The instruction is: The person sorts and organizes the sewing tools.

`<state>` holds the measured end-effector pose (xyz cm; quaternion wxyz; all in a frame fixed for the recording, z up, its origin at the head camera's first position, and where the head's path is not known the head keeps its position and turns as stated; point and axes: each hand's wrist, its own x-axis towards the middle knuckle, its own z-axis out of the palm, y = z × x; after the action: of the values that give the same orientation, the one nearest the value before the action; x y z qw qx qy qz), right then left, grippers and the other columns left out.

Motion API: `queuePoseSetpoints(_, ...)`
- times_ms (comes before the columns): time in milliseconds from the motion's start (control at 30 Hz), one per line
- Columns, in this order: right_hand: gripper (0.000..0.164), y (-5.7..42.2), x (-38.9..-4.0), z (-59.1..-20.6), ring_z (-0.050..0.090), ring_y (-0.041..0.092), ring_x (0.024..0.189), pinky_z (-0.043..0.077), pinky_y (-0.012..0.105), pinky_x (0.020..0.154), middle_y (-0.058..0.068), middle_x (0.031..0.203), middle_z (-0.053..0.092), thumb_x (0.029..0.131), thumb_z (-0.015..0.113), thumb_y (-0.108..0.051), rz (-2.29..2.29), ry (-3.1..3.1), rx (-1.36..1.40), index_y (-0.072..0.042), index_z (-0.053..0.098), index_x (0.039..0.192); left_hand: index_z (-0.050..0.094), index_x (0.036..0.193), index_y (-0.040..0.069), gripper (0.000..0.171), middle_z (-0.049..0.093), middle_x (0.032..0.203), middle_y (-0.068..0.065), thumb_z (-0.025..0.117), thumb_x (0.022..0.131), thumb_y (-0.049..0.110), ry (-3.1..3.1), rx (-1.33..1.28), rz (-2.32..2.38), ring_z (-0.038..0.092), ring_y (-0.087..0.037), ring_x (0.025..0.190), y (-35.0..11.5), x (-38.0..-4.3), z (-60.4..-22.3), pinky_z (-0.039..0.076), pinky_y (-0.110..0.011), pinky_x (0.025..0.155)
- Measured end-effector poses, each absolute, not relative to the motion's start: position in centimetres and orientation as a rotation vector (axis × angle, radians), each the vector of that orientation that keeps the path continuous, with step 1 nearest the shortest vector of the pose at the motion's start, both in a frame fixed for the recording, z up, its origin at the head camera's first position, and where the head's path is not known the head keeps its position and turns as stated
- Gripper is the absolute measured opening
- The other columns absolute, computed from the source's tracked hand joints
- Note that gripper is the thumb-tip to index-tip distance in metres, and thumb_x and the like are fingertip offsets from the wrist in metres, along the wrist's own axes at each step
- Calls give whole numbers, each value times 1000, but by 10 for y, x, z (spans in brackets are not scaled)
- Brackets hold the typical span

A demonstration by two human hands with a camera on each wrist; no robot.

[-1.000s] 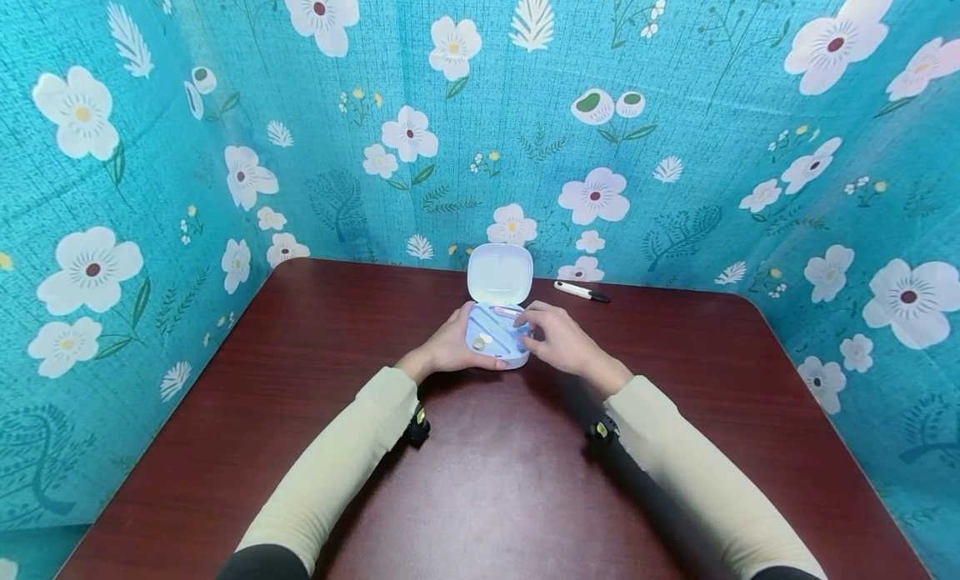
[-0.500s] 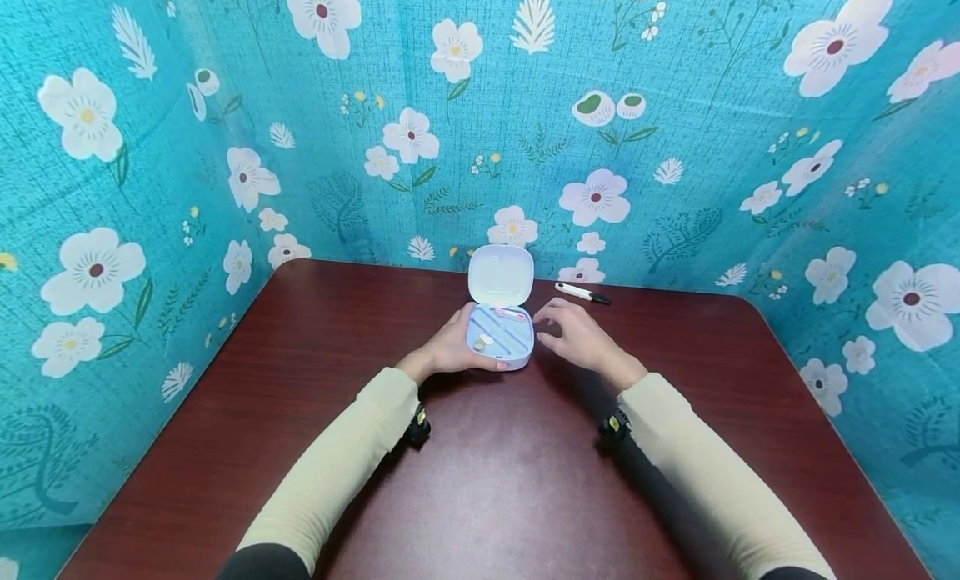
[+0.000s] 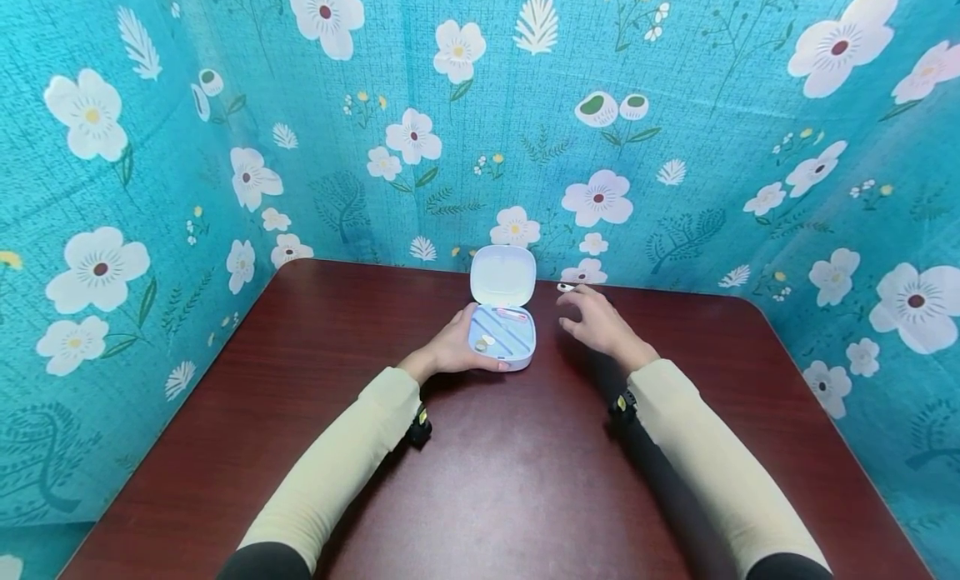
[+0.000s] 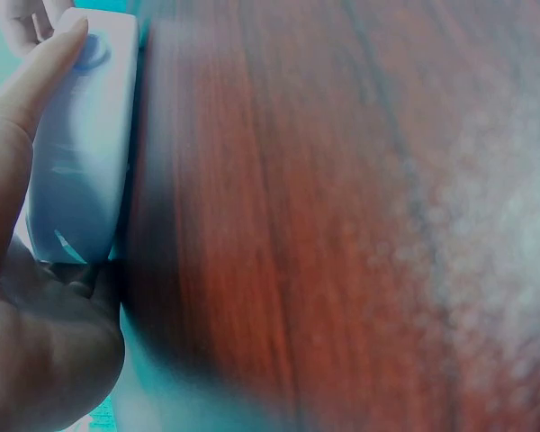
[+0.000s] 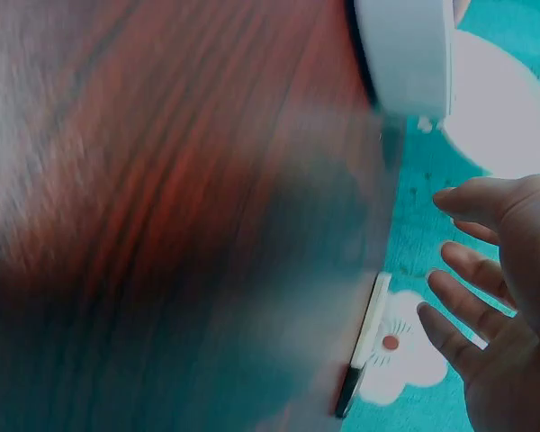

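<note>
My left hand (image 3: 450, 348) grips the left side of a small pale lavender box (image 3: 519, 365), its thumb along the front wall. Hinged at the back, the box's lid (image 3: 503, 277) stands upright. Diagonal dividers run across the inside. A slim pink-and-white item (image 3: 512, 314) lies at the back, and small round pieces (image 3: 482, 345) sit at the front left. To the right of the box, my right hand (image 3: 600, 323) hovers over the table with fingers spread and nothing in them. Beyond its fingers lies a white marker with a black cap (image 5: 367, 333), partly hidden by the hand in the head view.
The dark red-brown wooden table (image 3: 465, 480) has rounded back corners. A turquoise flowered cloth (image 3: 337, 130) hangs right behind its back edge and along the sides.
My right hand has come out of the box and moved right, its fingers spreading as it nears the marker. The left hand and the box have stayed in place.
</note>
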<state>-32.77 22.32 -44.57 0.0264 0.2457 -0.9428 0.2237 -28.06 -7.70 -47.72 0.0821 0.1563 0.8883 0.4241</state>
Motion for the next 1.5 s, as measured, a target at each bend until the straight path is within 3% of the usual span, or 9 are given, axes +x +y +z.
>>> queuePoseSetpoints(400,52,247,-356,-458,43,46,131,38,62,105,27,147,46,95,69,-13,671,-2946,522,4,54,142,28,153,14,118,46,134,-6,96,64,49,2636,455,1280,50,-21,117,-78,-279,-474,43,-40,103)
queuePoseSetpoints(833,71,260,-371,-471,38,50,136,30,67,111,32,148,40,99,66,-18,804,-3054,237,-5,31,158,28,154,14,118,46,135,-7,96,64,49,2641,472,1284,50,-21,117,-77,-278,-476,43,-41,103)
queuePoseSetpoints(1067,66,261,-374,-470,37,49,136,25,64,111,32,145,42,101,65,-24,736,-3109,226,-3,35,156,26,155,15,119,46,135,-6,96,65,50,2635,474,1289,50,-20,117,-76,-280,-476,44,-41,102)
queuePoseSetpoints(1300,58,251,-379,-474,47,44,125,40,61,104,30,143,46,102,63,-17,831,-3100,228,5,41,150,27,154,15,118,46,134,-5,95,65,52,2649,457,1258,50,-20,116,-77,-279,-478,44,-39,102)
queuePoseSetpoints(1500,38,244,-383,-476,53,38,105,48,52,87,28,124,55,102,64,-17,823,-3087,202,9,56,128,27,153,15,117,46,134,-5,96,65,51,2650,456,1267,50,-19,116,-78,-278,-478,44,-39,102)
